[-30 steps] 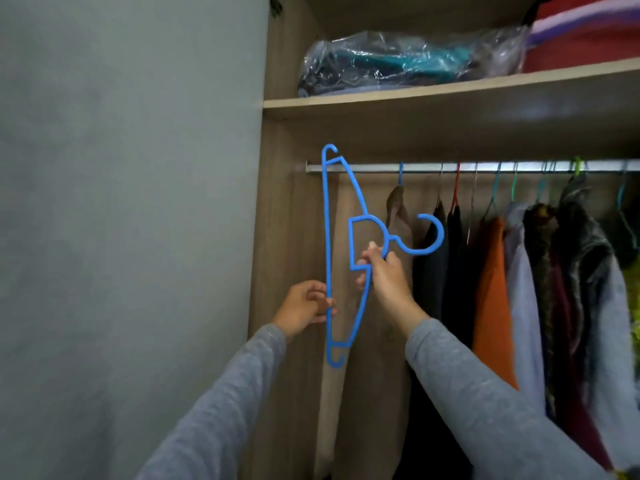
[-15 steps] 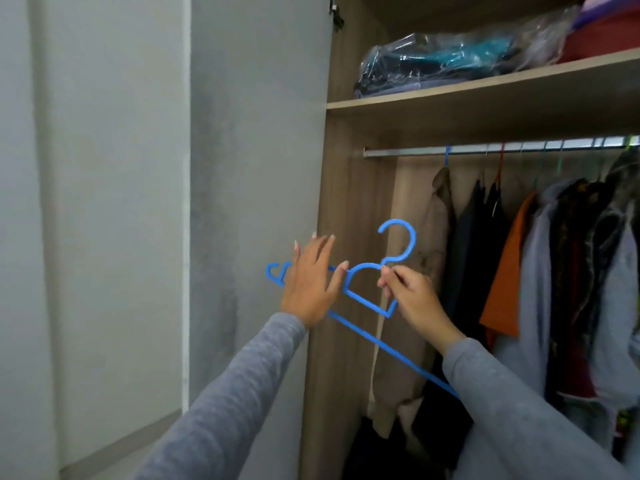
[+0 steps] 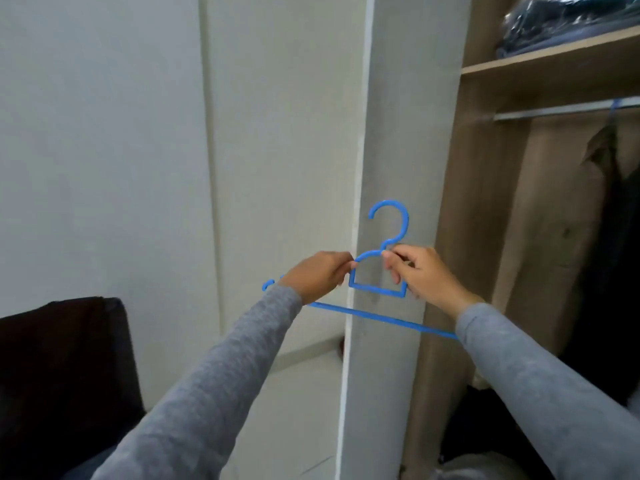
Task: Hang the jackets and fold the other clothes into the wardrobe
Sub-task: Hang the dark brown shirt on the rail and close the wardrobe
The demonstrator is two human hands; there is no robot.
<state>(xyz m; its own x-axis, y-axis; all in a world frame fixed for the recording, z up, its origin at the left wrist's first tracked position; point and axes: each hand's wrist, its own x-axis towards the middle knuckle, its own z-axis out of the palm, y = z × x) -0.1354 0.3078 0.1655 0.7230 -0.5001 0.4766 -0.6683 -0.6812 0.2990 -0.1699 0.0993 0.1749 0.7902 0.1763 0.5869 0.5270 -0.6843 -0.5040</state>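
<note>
The left hand and right hand now grip the blue hanger, taken from the wardrobe, ready for a jacket.

No text, label, brand, number or sign was legible on the blue hanger, the wardrobe or the plastic-wrapped bundle on its shelf.

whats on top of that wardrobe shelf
A clear plastic bag of dark bluish fabric lies on the shelf. What the fabric is cannot be told through the plastic, and the shelf's right part is out of frame.
</note>
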